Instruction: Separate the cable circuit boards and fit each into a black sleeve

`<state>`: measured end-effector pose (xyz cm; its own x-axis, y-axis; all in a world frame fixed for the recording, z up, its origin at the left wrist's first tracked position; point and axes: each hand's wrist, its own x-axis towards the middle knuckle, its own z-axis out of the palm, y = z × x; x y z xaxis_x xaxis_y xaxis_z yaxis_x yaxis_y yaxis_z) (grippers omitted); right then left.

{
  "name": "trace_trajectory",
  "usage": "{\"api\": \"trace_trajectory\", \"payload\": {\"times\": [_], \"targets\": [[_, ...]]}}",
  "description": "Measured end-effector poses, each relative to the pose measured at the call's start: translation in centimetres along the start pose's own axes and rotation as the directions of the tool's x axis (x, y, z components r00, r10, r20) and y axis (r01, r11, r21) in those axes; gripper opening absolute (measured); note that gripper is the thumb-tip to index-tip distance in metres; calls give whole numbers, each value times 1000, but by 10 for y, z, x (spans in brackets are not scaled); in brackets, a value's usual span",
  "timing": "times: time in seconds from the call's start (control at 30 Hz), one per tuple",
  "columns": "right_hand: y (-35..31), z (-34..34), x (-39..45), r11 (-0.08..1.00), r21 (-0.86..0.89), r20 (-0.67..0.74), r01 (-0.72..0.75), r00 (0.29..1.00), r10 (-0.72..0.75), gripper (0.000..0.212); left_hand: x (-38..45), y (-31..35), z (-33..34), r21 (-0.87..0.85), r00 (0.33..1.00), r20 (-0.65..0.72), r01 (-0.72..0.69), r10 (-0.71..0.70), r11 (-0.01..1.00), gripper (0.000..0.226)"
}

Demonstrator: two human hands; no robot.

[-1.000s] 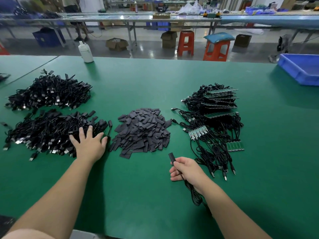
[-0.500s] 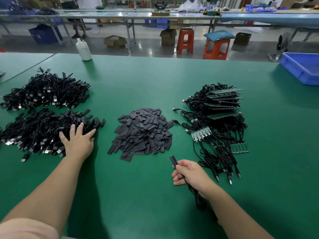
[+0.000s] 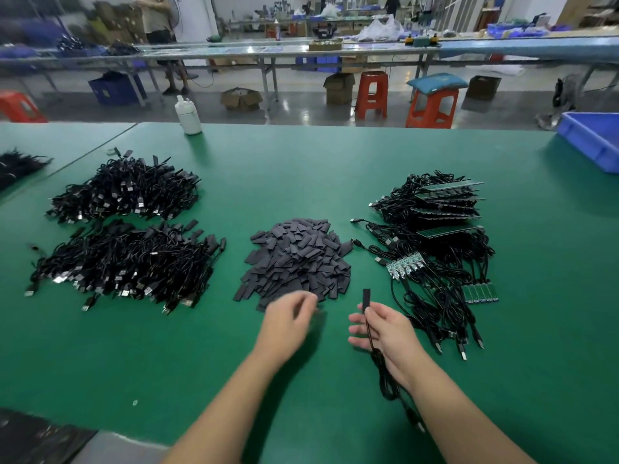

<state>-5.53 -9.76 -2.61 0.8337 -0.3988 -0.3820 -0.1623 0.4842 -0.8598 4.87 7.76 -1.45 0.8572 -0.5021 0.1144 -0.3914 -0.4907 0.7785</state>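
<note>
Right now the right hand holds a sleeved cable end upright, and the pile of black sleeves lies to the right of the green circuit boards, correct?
Not quite. The head view shows the pile of black sleeves left of the green circuit boards. The right hand does hold the sleeved cable end upright.

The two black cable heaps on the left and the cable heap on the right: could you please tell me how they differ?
The left cable heaps show black-sleeved ends and silver plugs, no bare boards; the right cable heap still carries green circuit board strips. The left heaps are dense mounds; the right heap is looser, with cables trailing toward the hands. All are black cables on the green table.
</note>
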Motion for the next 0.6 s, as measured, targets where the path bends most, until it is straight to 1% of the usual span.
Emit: {"api": "trace_trajectory", "payload": {"times": [0.03, 0.07, 0.1, 0.13, 0.17, 0.2, 0.23, 0.27, 0.3, 0.33, 0.37, 0.4, 0.43, 0.47, 0.5, 0.53, 0.57, 0.6], "targets": [[-4, 6, 1, 985, 171, -13, 10, 1000, -7, 17, -13, 14, 17, -131, 990, 121, 85, -69, 988, 23], [-8, 11, 1, 951, 309, -21, 22, 1000, -16, 16, -24, 26, 32, -262, 961, 253, 175, -108, 949, 27], [-13, 16, 1, 913, 406, -28, 41, 999, -32, 15, -33, 37, 41, -389, 931, 349, 248, -107, 887, 28], [-17, 21, 1, 882, 466, -41, 66, 998, -53, 14, -37, 46, 46, -501, 910, 403, 303, -92, 811, 26], [-22, 25, 1, 862, 498, -58, 96, 995, -77, 13, -39, 53, 47, -580, 901, 425, 340, -81, 740, 23], [-25, 28, 1, 856, 503, -71, 123, 992, -101, 13, -38, 58, 45, -620, 901, 426, 356, -81, 700, 19], [-28, 30, 2, 865, 482, -70, 141, 990, -122, 13, -36, 61, 42, -626, 905, 414, 359, -95, 692, 16], [-30, 31, 2, 895, 415, -65, 166, 986, -153, 16, -34, 62, 37, -608, 910, 398, 359, -119, 708, 12], [-32, 30, 3, 942, 270, -63, 200, 980, -190, 20, -31, 60, 33, -576, 913, 382, 357, -144, 735, 9], [-33, 27, 5, 971, 44, -65, 236, 970, -233, 24, -27, 57, 26, -541, 917, 365, 349, -161, 765, 7], [-32, 23, 7, 938, -222, -59, 267, 956, -286, 28, -22, 54, 18, -509, 924, 341, 335, -171, 793, 6], [-30, 16, 8, 836, -469, -33, 284, 941, -338, 31, -15, 48, 7, -469, 935, 303, 314, -184, 825, 7], [-27, 8, 9, 695, -663, 3, 278, 929, -369, 34, -7, 41, -6, -407, 949, 247, 287, -199, 867, 9], [-21, -2, 9, 538, -804, 36, 253, 924, -380, 38, 3, 32, -21, -318, 962, 174, 258, -211, 913, 11], [-12, -13, 9, 382, -897, 69, 222, 924, -376, 42, 13, 22, -39, -208, 971, 92, 234, -219, 950, 13], [-1, -23, 8, 231, -953, 105, 197, 927, -359, 47, 25, 12, -57, -90, 975, 4, 221, -222, 971, 15], [10, -30, 8, 92, -978, 145, 187, 928, -342, 50, 36, 1, -78, 25, 972, -80, 224, -221, 974, 18], [21, -36, 7, -18, -982, 184, 189, 925, -333, 52, 47, -10, -98, 125, 963, -153, 241, -221, 962, 21]]}}
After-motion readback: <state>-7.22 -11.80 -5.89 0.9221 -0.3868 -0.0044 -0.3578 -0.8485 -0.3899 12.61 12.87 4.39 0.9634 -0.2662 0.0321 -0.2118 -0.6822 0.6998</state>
